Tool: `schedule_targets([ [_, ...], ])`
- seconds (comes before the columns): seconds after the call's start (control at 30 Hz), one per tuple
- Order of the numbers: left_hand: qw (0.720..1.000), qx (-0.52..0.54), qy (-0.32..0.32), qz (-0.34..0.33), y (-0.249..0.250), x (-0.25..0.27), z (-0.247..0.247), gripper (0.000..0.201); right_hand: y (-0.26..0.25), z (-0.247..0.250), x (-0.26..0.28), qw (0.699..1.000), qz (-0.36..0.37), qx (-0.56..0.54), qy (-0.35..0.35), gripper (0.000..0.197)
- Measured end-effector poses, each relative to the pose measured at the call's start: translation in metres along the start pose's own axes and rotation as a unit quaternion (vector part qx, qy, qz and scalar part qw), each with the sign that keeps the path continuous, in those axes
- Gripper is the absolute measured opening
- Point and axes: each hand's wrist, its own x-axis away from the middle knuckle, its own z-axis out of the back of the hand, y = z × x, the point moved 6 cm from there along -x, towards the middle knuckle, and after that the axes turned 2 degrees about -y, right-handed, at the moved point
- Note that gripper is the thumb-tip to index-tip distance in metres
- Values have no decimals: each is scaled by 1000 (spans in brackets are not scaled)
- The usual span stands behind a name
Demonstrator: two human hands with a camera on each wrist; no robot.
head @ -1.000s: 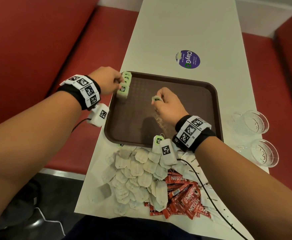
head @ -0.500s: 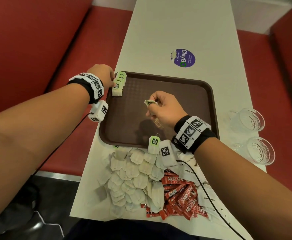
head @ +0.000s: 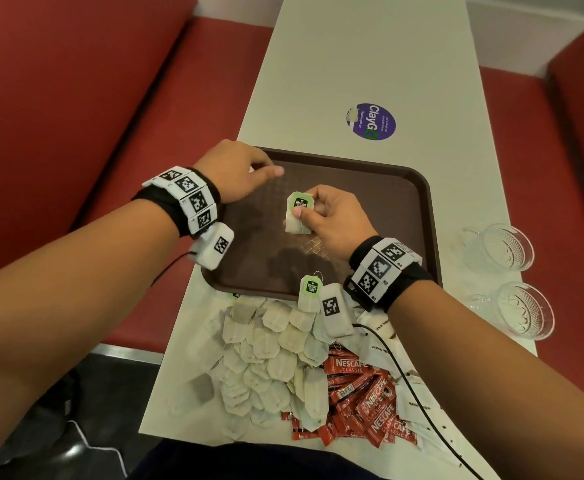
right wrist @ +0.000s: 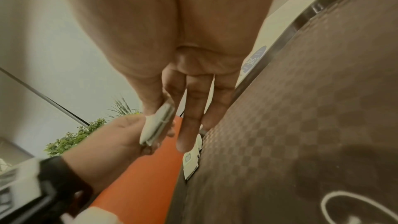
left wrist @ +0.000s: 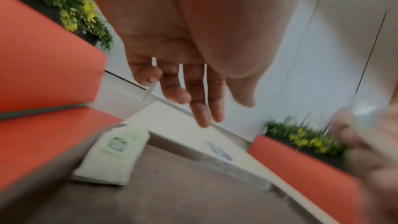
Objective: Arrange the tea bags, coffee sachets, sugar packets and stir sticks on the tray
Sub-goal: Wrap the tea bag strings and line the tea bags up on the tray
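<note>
My right hand (head: 303, 206) pinches a tea bag (head: 294, 225) with a green tag between thumb and forefinger, lifted above the middle of the brown tray (head: 387, 202). In the right wrist view the held tea bag (right wrist: 157, 125) looks like a thin stack. My left hand (head: 270, 171) hovers over the tray's far left corner with straight fingers (left wrist: 200, 108) and holds nothing. Below it a small stack of green-tagged tea bags (left wrist: 114, 156) lies by the tray's left rim, hidden in the head view. Loose tea bags (head: 273, 351), red coffee sachets (head: 363, 396) and white sugar packets (head: 380, 336) lie heaped in front of the tray.
Two glass cups (head: 498, 247) (head: 522, 310) stand at the table's right edge. A purple sticker (head: 370, 121) lies on the white table (head: 353, 46) beyond the tray. One tagged tea bag (head: 309, 292) leans on the tray's near rim. Red benches (head: 76, 98) flank the table.
My left hand let go of the tea bag stack in the tray's corner and reached right. My right hand turned its tea bag so the green tag faces up.
</note>
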Motion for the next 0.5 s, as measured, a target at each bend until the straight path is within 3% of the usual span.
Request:
schedule_targets([
  [0.1, 991, 114, -28, -68, 30, 24, 1, 29, -1, 0, -1, 1000, 11, 19, 9, 10],
  [0.23, 985, 118, -48, -116, 38, 32, -4, 12, -3, -3, 1, 999, 10, 42, -7, 17],
  [0.3, 987, 121, -16, -101, 29, 30, 0, 10, 5, -7, 4, 998, -14, 35, -41, 27],
  [0.37, 990, 126, 19, -63, 12, 27, 7, 6, 17, -4, 6, 988, -32, 133, -71, 36],
  [0.5, 999, 39, 29, 23, -31, 14, 11, 9, 41, -5, 19, 925, -118, 308, -190, 55],
])
